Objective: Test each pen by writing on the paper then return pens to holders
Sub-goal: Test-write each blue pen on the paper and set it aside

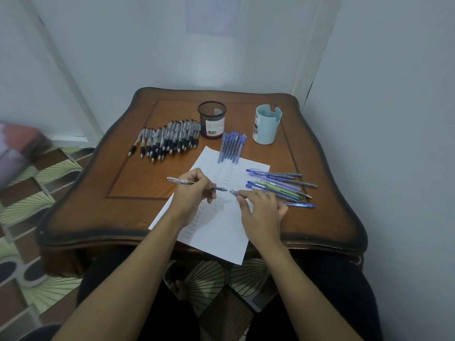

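**Uncapped pen over the paper, cap in the other hand**

On the table [128,183], the black-grip pens [167,141] lie in a loose heap at centre-left of the frame. They look light and stiff, likely to roll on the wood, and the rubber sleeve near the tip is probably the surest place to take one.

Just below them, the left hand [194,193] curls its fingers and thumb round the pen [182,181] at mid-barrel. It holds the pen level above the paper [221,232], bare tip pointing right. This pen is slim, with a clear barrel and a dark tip section. It seems smooth and a little slippery, so a hold nearer the tip would probably suit writing better.

Above, the black mesh holder [212,120] stands upright, with a row of capped blue pens [231,146] beside it.

Right of the pen's tip, and apart from it, the right hand [261,207] pinches what looks like the small blue cap [234,192] at its fingertips. The cap is tiny and looks easy to drop.

Further right stand the pale blue holder [267,125] and, below it, a fan of mixed pens [278,185] in blue, violet and green.
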`<state>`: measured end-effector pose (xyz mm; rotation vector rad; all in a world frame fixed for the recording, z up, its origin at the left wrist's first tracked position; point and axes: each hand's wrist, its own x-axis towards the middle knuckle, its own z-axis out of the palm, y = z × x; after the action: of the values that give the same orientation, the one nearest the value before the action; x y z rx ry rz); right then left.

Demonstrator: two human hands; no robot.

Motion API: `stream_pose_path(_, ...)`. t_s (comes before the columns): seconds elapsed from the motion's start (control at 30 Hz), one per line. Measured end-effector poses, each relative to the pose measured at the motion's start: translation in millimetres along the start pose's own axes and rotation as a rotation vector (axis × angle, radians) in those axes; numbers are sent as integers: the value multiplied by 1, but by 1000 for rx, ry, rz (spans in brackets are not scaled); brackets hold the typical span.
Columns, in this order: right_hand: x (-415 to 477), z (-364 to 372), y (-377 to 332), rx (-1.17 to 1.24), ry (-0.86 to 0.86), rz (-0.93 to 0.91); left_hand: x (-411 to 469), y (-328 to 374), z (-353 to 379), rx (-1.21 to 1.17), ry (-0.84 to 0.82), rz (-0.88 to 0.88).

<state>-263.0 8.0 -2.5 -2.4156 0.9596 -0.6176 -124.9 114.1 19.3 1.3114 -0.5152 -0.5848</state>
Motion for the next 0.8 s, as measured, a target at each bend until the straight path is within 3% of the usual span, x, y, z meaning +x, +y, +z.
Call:
stream_pose_path(0.4,2,6,4,-27,55,-122,-1,-3,-4,2,-61,-70)
stream_pose_path(0.6,3,6,3,-38,82,-113,-1,-4,-6,-80,-5,-7)
stream_pose_path(0.8,3,8,1,-28,81,-194,-1,-6,-3,23,-93,-75)
